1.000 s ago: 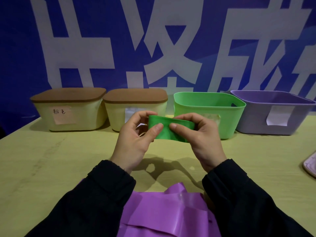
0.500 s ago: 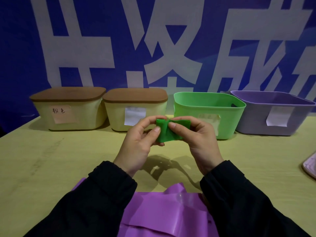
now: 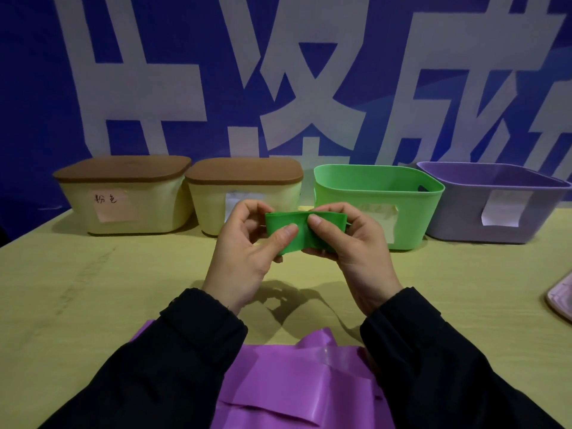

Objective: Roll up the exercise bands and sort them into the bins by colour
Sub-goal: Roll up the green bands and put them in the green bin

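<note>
I hold the green band (image 3: 297,232) up in the air over the table (image 3: 93,289), just in front of the green bin (image 3: 411,218). My left hand (image 3: 244,258) pinches its left end, with the thumb on the front. My right hand (image 3: 353,246) pinches the right part, thumb on top and fingers curled under it. The band looks folded flat more than rolled tight, so I think the roll is not done yet. What could go wrong? The band is thin and springy, I think. If one thumb lets go, it may pop open and I must start over. If I drop it in the bin too loose, it may open up in there. It could also slip out and fall on the table. The purple band (image 3: 297,385) lies flat by my sleeves, close to me, and it is not rolled. My arms could bump it or drag it off the near edge. It should go in the purple bin (image 3: 464,221) on the far right. Two cream bins with brown lids stand on the left, so those lids would have to come off first. The left cream bin (image 3: 123,212) has a pink note with "粉色" written by hand. The other bins have white labels, but I cannot read them. Big white letters fill the blue wall (image 3: 37,88), cut off at the top.
</note>
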Available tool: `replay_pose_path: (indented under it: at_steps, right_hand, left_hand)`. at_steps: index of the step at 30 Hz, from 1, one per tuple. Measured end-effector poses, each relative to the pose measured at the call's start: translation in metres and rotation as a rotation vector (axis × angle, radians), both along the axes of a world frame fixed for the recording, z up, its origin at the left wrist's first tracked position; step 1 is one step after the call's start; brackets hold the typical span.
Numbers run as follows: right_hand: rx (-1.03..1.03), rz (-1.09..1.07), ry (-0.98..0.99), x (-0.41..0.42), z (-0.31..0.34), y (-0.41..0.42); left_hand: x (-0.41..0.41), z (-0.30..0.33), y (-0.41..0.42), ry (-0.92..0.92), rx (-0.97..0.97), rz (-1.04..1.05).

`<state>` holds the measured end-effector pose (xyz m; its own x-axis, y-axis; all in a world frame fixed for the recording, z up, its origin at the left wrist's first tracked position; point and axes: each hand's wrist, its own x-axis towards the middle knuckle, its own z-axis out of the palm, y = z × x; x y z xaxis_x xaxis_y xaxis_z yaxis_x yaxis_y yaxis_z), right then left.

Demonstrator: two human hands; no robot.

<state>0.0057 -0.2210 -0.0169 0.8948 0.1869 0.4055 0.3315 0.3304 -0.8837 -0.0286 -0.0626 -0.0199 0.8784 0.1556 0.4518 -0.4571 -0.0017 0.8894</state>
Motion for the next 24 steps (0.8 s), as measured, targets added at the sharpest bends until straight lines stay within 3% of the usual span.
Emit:
replay_pose_path:
  at_steps: [8,13,24]
  right_hand:
    - [-0.038,-0.021,0.010,0.003,-0.003,-0.002]
    - [-0.048,-0.069,0.007,0.006,-0.003,-0.004]
    - [-0.071,-0.202,0.021,0.010,-0.008,-0.006]
  left_hand:
    - [0.000,0.002,0.002,0.050,0.035,0.001]
    - [-0.001,0.000,0.002,0.102,-0.048,-0.137]
    - [-0.003,0.003,0.000,0.121,-0.177,-0.164]
